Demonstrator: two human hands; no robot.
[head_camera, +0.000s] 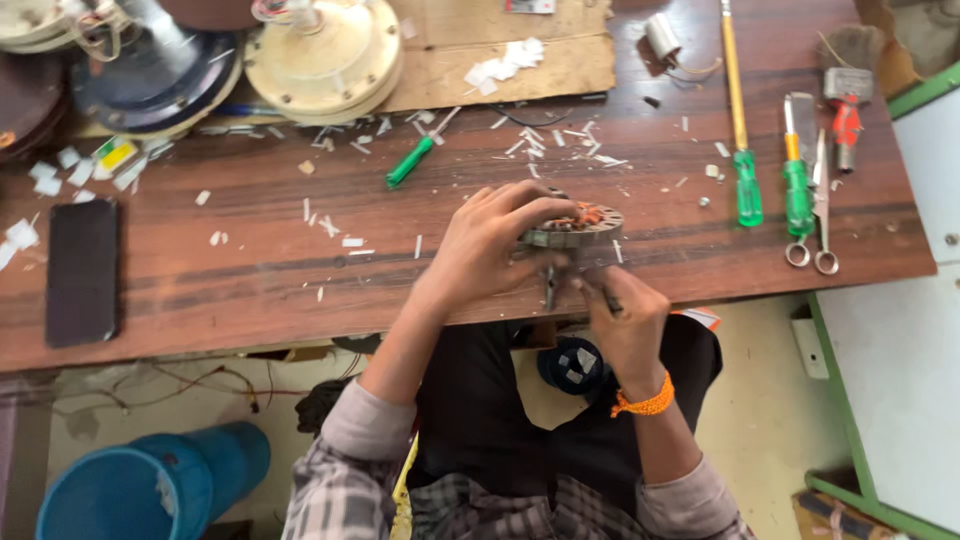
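Observation:
A round metal motor stator (583, 226) with copper windings rests at the near edge of the wooden workbench (250, 265). My left hand (490, 245) is clasped over its left rim, fingers curled on top. My right hand (625, 315) sits just below the stator and grips a thin dark tool (603, 293) pointed up at its underside. An orange thread band circles my right wrist.
Two green-handled screwdrivers (745, 185) (797, 190) and scissors (822, 215) lie to the right. A smaller green screwdriver (412, 160), white paper scraps, fan motor housings (325, 60) and a dark phone (82, 270) lie left. A blue bucket (140, 485) stands under the bench.

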